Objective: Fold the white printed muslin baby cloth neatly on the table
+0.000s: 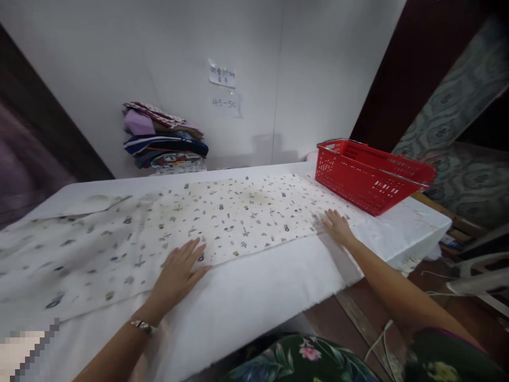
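Printed cloth being smoothed beside the red basket

The cloth runs leftward from the basket, spread over the white table. Smoothing seems the step in hand. The right hand lies flat at the cloth's near edge, just in front of the basket — fingers nearly together, gripping nothing. The left hand, well left of the basket, rests there too, thumb spread wide and fingers slightly parted. The next move probably calls for light, even pressure — no bunching.
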